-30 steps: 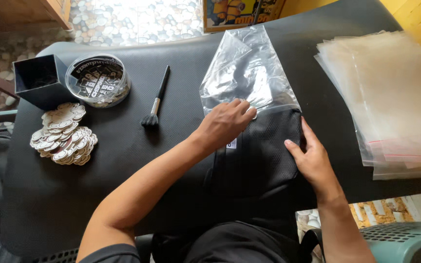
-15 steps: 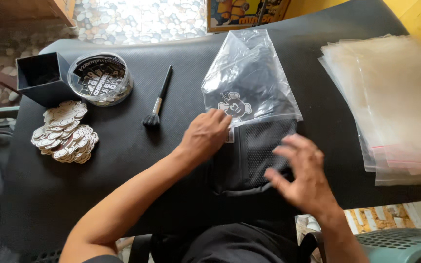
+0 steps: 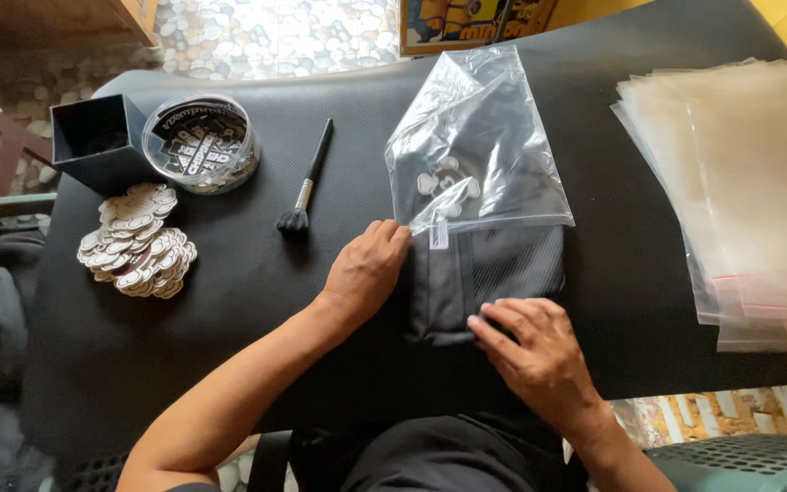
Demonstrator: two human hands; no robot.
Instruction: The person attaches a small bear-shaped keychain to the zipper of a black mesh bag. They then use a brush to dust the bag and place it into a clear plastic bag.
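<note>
Hands, left (image 3: pixel 366 269) and right (image 3: pixel 535 342), press folded black garment (image 3: pixel 485 273) half inside clear bag (image 3: pixel 475 146).

Lying on the black table (image 3: pixel 229 301): a black brush (image 3: pixel 307 182) near centre, bristles pointing toward six o'clock. Sitting at ten o'clock, a round clear tub (image 3: pixel 199 143) of printed stickers, touching a dark square box (image 3: pixel 93 150) standing open at its nine o'clock side. Spreading just below both, toward eight o'clock, a heap of pale cut-out stickers (image 3: pixel 137 251). Resting at three o'clock, a stack of clear plastic bags (image 3: pixel 740 191), overhanging the table edge.
</note>
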